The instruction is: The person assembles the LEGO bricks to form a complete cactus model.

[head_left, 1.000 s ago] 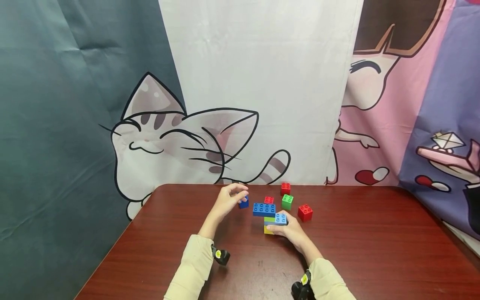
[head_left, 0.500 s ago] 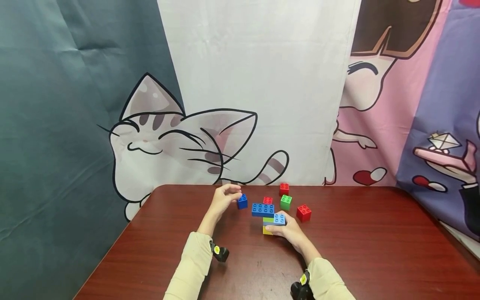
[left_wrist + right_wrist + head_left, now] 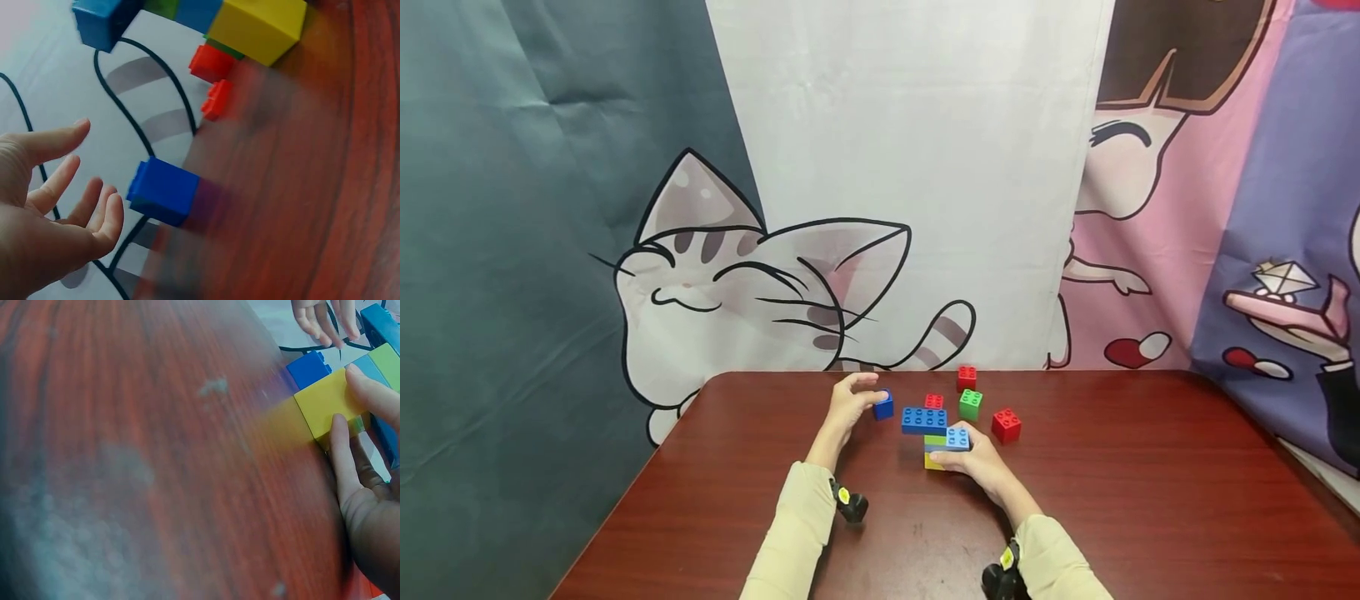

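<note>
My left hand [image 3: 844,410] hovers over a small blue building brick [image 3: 884,408] on the table. In the left wrist view, its fingers are loosely bent and apart from that blue brick [image 3: 165,190]. My right hand [image 3: 987,463] grips a stack of bricks, thumb and fingers on either side. At its base is a yellow brick [image 3: 331,403]. Higher up sit a light blue brick [image 3: 957,438] and a lime green brick [image 3: 935,440]. A long dark blue brick [image 3: 924,421] lies across the top, jutting out to the left.
Behind the stack stand a green brick [image 3: 971,405] and a small red brick [image 3: 934,401]. Another red brick [image 3: 967,377] is near the far edge, and a third red brick [image 3: 1007,426] is to the right. A printed cloth [image 3: 925,167] hangs behind the brown table [image 3: 700,517].
My left hand drew back slightly left from the small blue brick, then came back over it. My right hand and the stack stay in place. The head view shifts slightly.
</note>
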Action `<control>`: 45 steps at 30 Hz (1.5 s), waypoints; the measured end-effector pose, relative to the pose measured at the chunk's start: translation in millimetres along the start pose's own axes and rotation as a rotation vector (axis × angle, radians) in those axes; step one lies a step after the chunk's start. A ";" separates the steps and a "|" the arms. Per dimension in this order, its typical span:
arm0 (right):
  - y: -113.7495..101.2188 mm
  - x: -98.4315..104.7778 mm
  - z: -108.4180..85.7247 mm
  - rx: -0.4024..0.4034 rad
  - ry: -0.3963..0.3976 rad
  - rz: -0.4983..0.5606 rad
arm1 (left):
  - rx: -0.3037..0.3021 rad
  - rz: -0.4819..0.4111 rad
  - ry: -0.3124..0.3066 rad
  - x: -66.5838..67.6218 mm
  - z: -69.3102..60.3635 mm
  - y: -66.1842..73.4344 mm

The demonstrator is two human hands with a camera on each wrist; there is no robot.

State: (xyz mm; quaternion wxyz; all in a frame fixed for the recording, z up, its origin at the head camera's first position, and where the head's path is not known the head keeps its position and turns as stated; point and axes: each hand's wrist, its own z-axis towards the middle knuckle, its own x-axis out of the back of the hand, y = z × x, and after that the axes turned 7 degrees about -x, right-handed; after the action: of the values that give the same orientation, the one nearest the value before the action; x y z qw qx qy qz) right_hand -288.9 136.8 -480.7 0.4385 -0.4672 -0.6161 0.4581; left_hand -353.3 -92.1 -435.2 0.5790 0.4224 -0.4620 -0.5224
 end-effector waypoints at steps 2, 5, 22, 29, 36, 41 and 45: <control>0.0 0.3 0.6 -0.002 0.000 -0.003 | 0.011 -0.003 0.019 -2.9 1.5 -4.0; 1.3 0.2 1.5 -0.010 0.011 -0.010 | 0.029 -0.007 0.044 -6.1 4.0 -10.4; 0.5 -0.5 0.1 -0.005 0.003 0.005 | 0.136 0.021 0.070 -18.4 9.7 -35.5; -0.6 0.8 -0.7 -0.009 0.026 -0.033 | 0.148 0.015 0.073 -17.5 10.4 -43.2; -1.3 0.9 0.1 -0.001 0.006 -0.010 | 0.157 0.026 0.106 -19.2 12.0 -44.7; -1.5 1.3 -0.9 0.003 0.001 -0.003 | 0.147 0.049 0.114 -20.2 12.5 -45.6; -1.8 1.8 -1.1 0.000 -0.003 0.000 | 0.146 0.058 0.109 -20.2 12.8 -46.6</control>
State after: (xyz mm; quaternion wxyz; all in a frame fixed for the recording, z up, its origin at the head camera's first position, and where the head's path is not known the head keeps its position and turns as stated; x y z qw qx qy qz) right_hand -288.4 138.5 -478.6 0.4377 -0.4664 -0.6167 0.4589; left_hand -376.4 -76.6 -479.7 0.5858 0.4776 -0.4786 -0.4469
